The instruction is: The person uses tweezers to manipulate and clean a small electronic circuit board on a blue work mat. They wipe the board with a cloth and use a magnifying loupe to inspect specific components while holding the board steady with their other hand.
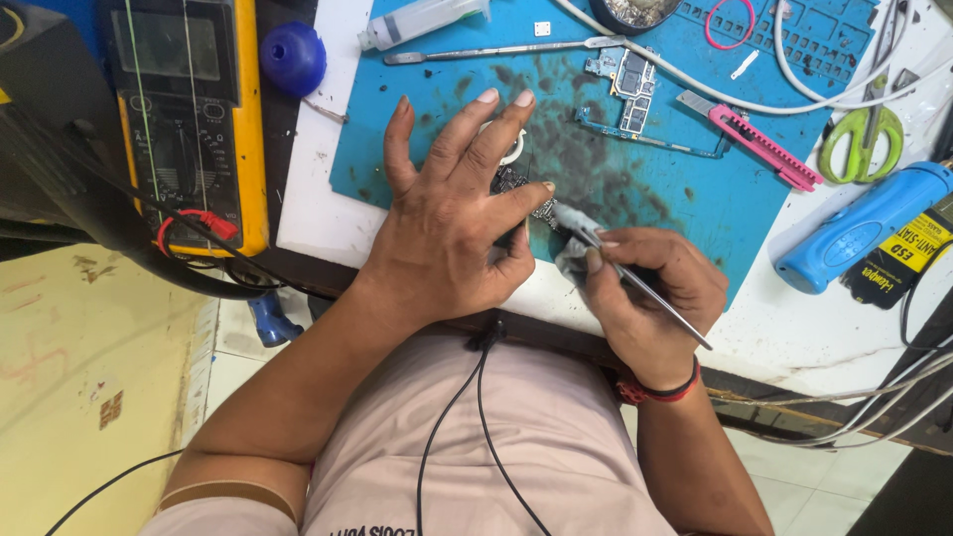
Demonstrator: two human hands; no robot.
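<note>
Your pale shirt (pixel 516 447) fills bottom of head view, black cord (pixel 467 417) running down it. Your left hand (pixel 452 223) spread flat, fingers loose, thumb and fingertips pinning small dark circuit board (pixel 511 181) on stained blue mat (pixel 645 179). Your right hand (pixel 640 288) pinches metal tweezers (pixel 635 283) plus grey cloth wad (pixel 574 248), tips touching board's edge. Yellow multimeter (pixel 194 119) far left; pink knife (pixel 759 147), green scissors (pixel 862 139), blue tool (pixel 864 226) right.
</note>
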